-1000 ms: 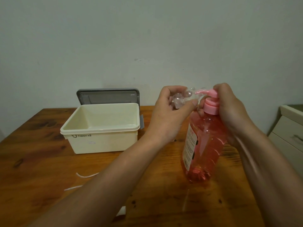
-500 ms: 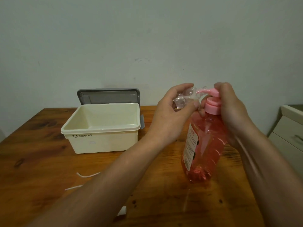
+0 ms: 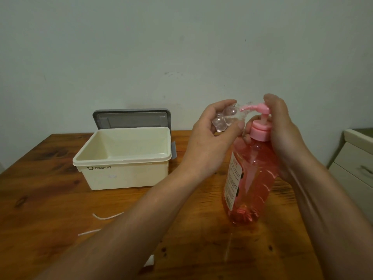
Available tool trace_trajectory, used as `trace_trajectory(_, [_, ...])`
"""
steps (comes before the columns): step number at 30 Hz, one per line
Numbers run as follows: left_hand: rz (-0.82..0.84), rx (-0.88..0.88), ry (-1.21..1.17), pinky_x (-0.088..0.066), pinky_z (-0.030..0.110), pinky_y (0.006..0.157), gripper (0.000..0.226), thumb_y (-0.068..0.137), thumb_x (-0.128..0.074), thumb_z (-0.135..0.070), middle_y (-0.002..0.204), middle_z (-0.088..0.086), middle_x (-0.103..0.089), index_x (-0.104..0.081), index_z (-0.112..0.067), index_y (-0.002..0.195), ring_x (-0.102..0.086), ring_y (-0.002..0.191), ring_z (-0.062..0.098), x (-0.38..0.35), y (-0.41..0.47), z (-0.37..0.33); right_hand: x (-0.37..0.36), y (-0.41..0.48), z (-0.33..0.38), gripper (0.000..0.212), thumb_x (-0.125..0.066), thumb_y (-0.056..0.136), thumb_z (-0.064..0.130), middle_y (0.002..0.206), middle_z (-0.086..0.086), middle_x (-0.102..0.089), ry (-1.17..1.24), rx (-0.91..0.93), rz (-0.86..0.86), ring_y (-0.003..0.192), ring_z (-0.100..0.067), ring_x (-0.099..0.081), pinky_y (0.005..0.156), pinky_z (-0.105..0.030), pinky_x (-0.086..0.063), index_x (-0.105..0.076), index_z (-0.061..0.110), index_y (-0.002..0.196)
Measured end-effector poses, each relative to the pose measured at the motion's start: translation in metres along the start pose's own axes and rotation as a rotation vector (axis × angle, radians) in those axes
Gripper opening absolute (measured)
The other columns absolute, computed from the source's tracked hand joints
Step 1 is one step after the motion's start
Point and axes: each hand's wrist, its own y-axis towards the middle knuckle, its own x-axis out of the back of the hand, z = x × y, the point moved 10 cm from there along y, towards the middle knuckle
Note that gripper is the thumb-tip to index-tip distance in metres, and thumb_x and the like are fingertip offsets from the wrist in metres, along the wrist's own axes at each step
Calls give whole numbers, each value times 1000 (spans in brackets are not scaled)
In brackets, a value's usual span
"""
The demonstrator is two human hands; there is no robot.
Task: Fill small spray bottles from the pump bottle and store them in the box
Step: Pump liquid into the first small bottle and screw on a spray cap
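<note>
One head-worn wide-angle view, facing forward and down over a wooden table (image 3: 40, 199)

The camera sits above and behind the forearms, which enter from the bottom edge and run up to the left hand (image 3: 207, 142) and right hand (image 3: 282, 130); both hands are close to the lens, right of centre, at the top of the pump bottle (image 3: 250, 178); the box (image 3: 125, 174) stands farther off at centre-left; the far wall (image 3: 181, 47) fills the upper half, so the tilt is moderate; a drawer unit (image 3: 355, 168) is cut off by the right edge; straight lines bow slightly towards the borders.
</note>
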Motion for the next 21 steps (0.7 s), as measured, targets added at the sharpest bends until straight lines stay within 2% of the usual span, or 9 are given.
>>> trace_trajectory(3, [-4,4,-7,-51,12,67,39,91,-65,-13,112,-5,-65,-56,-23,127,-64,86,-1,1,0,-1,0,0,0,62,-40,90,64,51,-7,-56,-1,-7,6,42,-20,-52,48,-24,-43,-58,14,57])
trace_trajectory(9, [-20,27,17,-57,20,76,39,89,-67,-14,115,-1,-66,-58,-23,126,-66,94,7,2,-1,5,1,-1,3,52,-37,95,41,52,-7,-55,-10,20,-11,42,-21,-49,47,-25,-41,-59,14,56])
trace_trajectory(12, [-19,16,8,-53,14,69,38,90,-66,-14,109,-6,-66,-57,-22,126,-64,82,-3,0,0,2,-1,-2,1,59,-39,93,54,51,-7,-56,-4,-6,-4,44,-22,-50,50,-27,-41,-59,14,55])
trace_trajectory(15, [-21,17,-8,-50,11,65,38,91,-66,-13,106,-10,-64,-57,-21,126,-63,78,-6,0,1,-1,0,-2,0,63,-40,91,64,50,-7,-55,9,-24,-8,40,-19,-51,46,-23,-43,-57,11,61])
trace_trajectory(21, [-25,40,-20,-48,9,62,40,87,-69,-13,108,-3,-65,-58,-18,126,-61,74,-9,-1,0,3,1,0,1,54,-38,93,42,52,-7,-56,-4,20,-9,47,-23,-49,51,-27,-40,-61,15,53])
